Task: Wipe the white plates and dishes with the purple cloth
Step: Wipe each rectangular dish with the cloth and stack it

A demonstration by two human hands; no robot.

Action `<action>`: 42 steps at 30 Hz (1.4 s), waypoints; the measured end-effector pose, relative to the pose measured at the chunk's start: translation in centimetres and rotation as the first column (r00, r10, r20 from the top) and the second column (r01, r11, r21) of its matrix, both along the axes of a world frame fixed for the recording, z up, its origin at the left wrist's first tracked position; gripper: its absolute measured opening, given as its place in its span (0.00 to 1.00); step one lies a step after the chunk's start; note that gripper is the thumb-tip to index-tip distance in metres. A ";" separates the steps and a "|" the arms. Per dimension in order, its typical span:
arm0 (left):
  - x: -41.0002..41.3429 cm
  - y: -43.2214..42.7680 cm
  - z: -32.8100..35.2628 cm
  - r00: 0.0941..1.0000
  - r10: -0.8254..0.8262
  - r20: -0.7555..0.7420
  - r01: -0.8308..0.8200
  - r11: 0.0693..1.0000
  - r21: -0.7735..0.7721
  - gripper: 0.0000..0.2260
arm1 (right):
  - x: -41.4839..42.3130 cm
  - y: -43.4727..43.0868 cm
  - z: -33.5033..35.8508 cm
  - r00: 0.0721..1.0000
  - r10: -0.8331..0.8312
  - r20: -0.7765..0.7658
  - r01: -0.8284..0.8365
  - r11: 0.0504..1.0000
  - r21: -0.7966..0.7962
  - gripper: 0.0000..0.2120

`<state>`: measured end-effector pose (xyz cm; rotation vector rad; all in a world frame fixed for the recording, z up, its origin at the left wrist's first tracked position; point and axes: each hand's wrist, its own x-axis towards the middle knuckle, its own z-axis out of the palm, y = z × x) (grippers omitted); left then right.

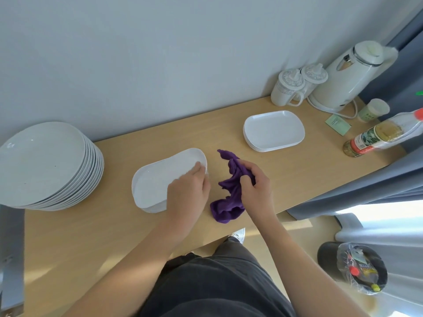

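Note:
A white oblong dish lies on top of a short stack in the middle of the wooden table. My left hand grips the right rim of this top dish. Just right of it, my right hand holds the crumpled purple cloth, which trails down onto the table. A tall stack of round white plates stands at the far left. A low stack of rectangular white dishes sits at the back right.
Two lidded mugs, a white kettle, a small cup, a green card and a lying bottle crowd the table's right end. A curtain hangs by it. A bin stands on the floor below.

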<state>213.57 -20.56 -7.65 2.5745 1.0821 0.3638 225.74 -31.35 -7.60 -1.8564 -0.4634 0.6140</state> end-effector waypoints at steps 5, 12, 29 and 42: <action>-2.3 2.8 6.6 0.910 0.214 0.355 -0.109 0.950 -0.293 0.15 | -1.8 2.5 4.2 0.999 -0.014 -0.036 0.019 0.988 0.150 0.25; -5.0 3.6 10.9 0.627 0.553 0.549 0.126 0.623 -0.772 0.08 | -5.2 7.8 9.7 0.998 0.017 0.065 -0.041 0.922 0.384 0.23; -6.6 5.3 12.2 0.552 0.586 0.593 0.243 0.567 -0.787 0.14 | -10.5 11.2 7.0 0.938 0.064 0.341 -0.211 0.886 0.413 0.19; -7.0 7.4 12.0 0.413 0.709 0.571 0.137 0.572 -0.809 0.12 | -13.9 7.9 1.6 0.850 0.270 0.453 -0.399 0.891 0.217 0.23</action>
